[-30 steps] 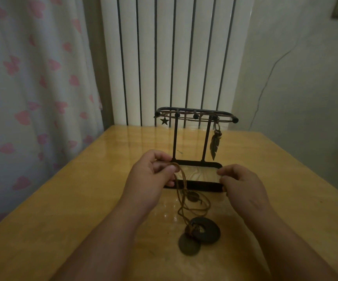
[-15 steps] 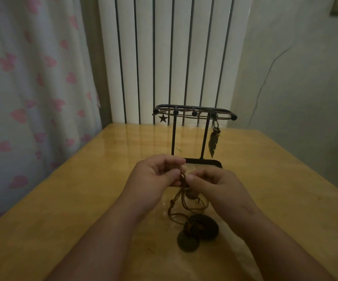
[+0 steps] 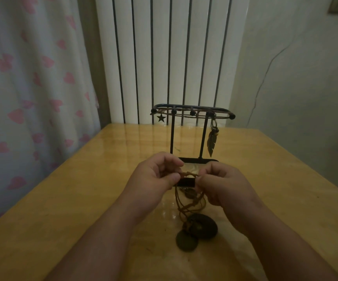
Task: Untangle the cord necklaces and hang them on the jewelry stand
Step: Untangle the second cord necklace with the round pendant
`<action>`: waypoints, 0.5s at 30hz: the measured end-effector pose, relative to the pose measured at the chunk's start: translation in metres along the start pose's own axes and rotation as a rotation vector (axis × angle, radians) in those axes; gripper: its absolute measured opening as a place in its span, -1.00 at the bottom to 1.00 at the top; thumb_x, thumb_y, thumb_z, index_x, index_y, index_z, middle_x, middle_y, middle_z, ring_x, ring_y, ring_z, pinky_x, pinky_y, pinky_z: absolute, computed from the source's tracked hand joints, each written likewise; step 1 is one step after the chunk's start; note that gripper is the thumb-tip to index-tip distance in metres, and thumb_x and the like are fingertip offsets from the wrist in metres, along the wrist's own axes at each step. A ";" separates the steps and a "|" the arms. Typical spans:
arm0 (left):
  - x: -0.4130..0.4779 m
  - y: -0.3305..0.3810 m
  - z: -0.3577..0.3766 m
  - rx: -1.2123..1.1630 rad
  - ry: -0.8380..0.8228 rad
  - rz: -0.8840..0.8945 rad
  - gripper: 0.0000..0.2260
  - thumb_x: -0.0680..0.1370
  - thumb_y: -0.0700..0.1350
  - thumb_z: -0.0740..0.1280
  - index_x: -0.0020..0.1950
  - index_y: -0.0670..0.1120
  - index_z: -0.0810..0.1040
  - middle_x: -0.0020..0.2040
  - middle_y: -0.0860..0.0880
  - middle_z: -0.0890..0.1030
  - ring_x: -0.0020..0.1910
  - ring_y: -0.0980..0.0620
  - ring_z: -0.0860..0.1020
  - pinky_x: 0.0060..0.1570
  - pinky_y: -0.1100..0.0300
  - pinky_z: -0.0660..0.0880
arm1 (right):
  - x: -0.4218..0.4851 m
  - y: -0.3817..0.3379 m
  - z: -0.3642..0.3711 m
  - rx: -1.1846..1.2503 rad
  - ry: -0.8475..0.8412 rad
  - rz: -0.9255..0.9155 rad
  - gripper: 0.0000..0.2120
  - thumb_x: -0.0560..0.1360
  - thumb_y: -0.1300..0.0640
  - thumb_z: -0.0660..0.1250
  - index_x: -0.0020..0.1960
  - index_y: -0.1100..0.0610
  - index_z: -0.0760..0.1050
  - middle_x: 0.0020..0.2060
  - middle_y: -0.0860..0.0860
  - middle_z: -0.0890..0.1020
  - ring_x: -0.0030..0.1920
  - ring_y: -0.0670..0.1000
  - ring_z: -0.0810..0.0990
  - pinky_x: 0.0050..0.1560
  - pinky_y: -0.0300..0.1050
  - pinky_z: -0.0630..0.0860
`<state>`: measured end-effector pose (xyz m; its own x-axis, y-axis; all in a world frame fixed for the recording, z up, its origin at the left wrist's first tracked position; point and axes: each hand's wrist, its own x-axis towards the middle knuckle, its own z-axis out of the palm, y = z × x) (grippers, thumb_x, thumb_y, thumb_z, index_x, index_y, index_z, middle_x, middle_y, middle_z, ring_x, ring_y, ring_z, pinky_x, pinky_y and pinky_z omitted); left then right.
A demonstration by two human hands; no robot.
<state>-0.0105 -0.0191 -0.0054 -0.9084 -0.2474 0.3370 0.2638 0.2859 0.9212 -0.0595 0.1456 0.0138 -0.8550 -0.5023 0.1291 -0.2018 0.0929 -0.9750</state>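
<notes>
A black metal jewelry stand (image 3: pixel 192 112) rises at the middle of the wooden table (image 3: pixel 83 199). A star pendant (image 3: pixel 161 118) hangs at its left end and a feather pendant (image 3: pixel 212 141) at its right. In front of the stand's base, my left hand (image 3: pixel 156 175) and my right hand (image 3: pixel 223 185) pinch a short stretch of tangled brown cord (image 3: pixel 188 175) between them. The cords (image 3: pixel 186 203) loop down to a dark ring pendant (image 3: pixel 202 226) and a dark disc pendant (image 3: pixel 186 240) lying on the table.
A white ribbed radiator (image 3: pixel 164 57) stands behind the table. A curtain with pink hearts (image 3: pixel 22 98) hangs at the left and a pale wall (image 3: pixel 296 78) closes the right. Bare tabletop lies on both sides of my arms.
My right hand came in from the right to meet the left. Both now pinch the cord close together, a little apart again compared with half a second ago. The pendants stayed on the table.
</notes>
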 end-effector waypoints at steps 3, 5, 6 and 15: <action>0.001 0.001 0.000 -0.019 0.014 0.023 -0.71 0.50 -0.37 0.36 -0.08 0.05 0.57 -0.15 0.04 0.66 -0.10 0.12 0.63 -0.09 0.20 0.54 | -0.002 -0.004 -0.009 -0.065 -0.157 0.028 -0.91 0.40 0.25 0.37 -0.25 0.12 0.50 -0.41 -0.03 0.59 -0.43 -0.14 0.48 -0.41 -0.25 0.36; 0.000 0.001 0.000 -0.022 0.016 0.038 -0.72 0.50 -0.37 0.36 -0.09 0.04 0.55 -0.16 0.03 0.66 -0.10 0.09 0.63 -0.06 0.17 0.54 | -0.005 -0.007 -0.012 -0.133 -0.289 0.039 -0.97 0.30 0.15 0.37 -0.28 0.05 0.52 -0.32 -0.03 0.62 -0.35 -0.12 0.52 -0.38 -0.28 0.38; 0.000 0.000 0.000 -0.022 0.017 0.041 -0.73 0.50 -0.37 0.36 -0.09 0.04 0.55 -0.16 0.03 0.66 -0.09 0.09 0.63 -0.05 0.16 0.54 | -0.005 -0.006 -0.012 -0.165 -0.312 0.032 -0.97 0.28 0.11 0.34 -0.28 0.02 0.54 -0.28 -0.03 0.62 -0.33 -0.14 0.53 -0.37 -0.30 0.38; 0.001 -0.001 0.000 0.034 0.040 0.049 -0.67 0.50 -0.32 0.38 -0.18 0.15 0.54 -0.18 0.05 0.62 -0.13 0.06 0.60 -0.05 0.13 0.57 | -0.004 0.002 0.003 -0.147 0.032 -0.170 -0.94 0.47 0.15 0.34 -0.12 0.10 0.59 -0.27 0.01 0.64 -0.27 -0.15 0.62 -0.29 -0.29 0.55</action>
<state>-0.0120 -0.0195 -0.0060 -0.8808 -0.2686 0.3900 0.2963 0.3300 0.8963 -0.0553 0.1451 0.0104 -0.8170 -0.4942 0.2971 -0.4095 0.1346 -0.9023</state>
